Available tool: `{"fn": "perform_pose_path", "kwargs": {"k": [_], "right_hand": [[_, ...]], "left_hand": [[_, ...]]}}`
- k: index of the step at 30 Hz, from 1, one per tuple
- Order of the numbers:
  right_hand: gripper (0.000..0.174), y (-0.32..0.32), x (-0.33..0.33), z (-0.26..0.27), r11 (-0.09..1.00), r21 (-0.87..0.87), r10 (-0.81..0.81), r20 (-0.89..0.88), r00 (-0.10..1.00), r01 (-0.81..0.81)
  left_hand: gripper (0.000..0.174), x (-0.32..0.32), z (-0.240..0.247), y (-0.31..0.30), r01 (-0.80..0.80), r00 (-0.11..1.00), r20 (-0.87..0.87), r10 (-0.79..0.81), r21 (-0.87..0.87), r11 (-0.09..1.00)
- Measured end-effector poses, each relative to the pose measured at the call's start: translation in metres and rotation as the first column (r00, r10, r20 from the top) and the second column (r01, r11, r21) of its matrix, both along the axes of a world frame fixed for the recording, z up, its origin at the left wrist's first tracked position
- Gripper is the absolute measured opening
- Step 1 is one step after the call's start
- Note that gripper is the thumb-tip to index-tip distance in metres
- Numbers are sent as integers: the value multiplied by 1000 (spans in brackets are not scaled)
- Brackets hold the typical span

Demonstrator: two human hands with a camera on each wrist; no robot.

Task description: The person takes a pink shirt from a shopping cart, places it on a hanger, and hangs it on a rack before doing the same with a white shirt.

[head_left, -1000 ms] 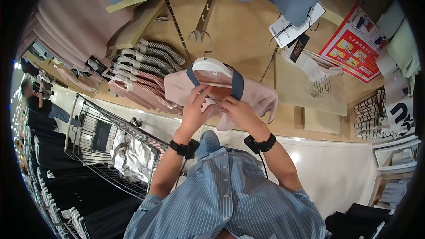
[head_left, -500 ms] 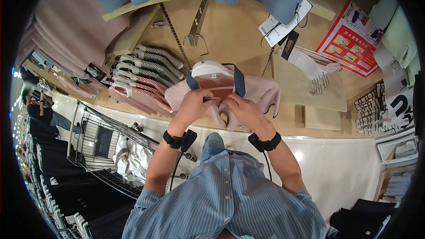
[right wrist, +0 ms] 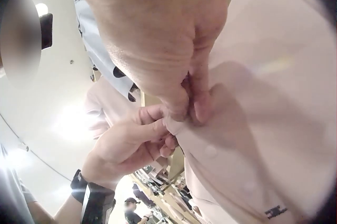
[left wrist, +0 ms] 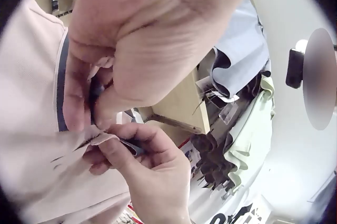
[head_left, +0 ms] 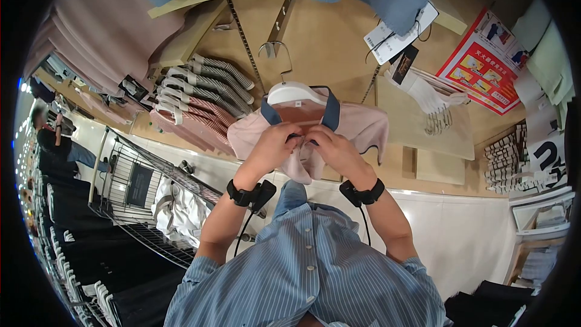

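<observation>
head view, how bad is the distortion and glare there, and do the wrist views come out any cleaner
Head view: curved, black-cornered, soft glare on the floor; left wrist view: dark corners, pale washed-out background; right wrist view: bright flare behind the hands, soft shadow across the pink garment.

Right hand [right wrist: 158, 40] beside left hand [right wrist: 124, 147], both on pink cloth [right wrist: 253, 134].

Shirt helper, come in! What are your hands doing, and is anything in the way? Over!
Left hand and right hand both pinching pink shirt below collar. Shirt on white hanger. Fingers partly hiding the pinched cloth. Over.
</observation>
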State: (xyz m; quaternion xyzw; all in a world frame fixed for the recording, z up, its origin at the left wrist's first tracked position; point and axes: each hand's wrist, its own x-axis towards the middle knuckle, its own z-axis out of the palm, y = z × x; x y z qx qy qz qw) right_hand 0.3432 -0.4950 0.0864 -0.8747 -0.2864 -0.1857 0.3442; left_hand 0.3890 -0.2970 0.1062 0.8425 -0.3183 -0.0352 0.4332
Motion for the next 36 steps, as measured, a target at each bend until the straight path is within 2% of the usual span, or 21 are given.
{"fn": "perform_pose_path", "kwargs": {"k": [2, 4, 7, 13, 17, 22, 26, 29, 32, 35, 36], "right_hand": [[24, 0, 1, -1, 999, 27, -17, -44, 999, 19], [23, 1, 3, 1, 999, 34, 12, 7, 1000, -12], [22, -1, 10, -4, 1000, 23, 18, 32, 999, -19], [22, 1, 15, -3, 997, 78, 14, -6, 1000, -14], [27, 5, 17, 0, 992, 118, -28, -77, 997, 37], [27, 7, 19, -5, 997, 42, -58, -63, 996, 61], [23, 8, 18, 3, 994, -80, -78, 14, 997, 79], [35, 10, 6, 18, 989, -142, -49, 23, 999, 52], [48, 4, 7, 18, 981, 29, -192, 46, 980, 191], [58, -4, 35, 31, 903, 33, -428, 153, 891, 429], [60, -7, 44, 31, 908, 9, -417, 115, 902, 419]], "left_hand": [[13, -1, 1, 0, -12, 1000, -19, 11, -6, 1000], [12, -2, 6, -1, -23, 999, -48, 23, 6, 1000], [12, -1, 7, -2, -30, 999, 15, 29, 50, 998], [12, 0, 1, -5, -71, 984, 167, 67, 18, 997], [11, 1, 3, -5, -73, 993, 91, 73, -4, 997], [11, 4, 3, -3, -90, 992, 92, 85, 54, 994], [12, 7, -3, 3, -47, 992, 121, 44, 15, 999], [13, 11, -8, 7, -63, 982, 181, 59, 15, 998], [12, 14, -15, 12, -97, 975, 204, 89, 30, 995], [12, 12, -20, 18, -90, 975, 201, 90, -8, 996], [13, 10, -20, 19, -73, 977, 199, 78, -33, 997]]}}
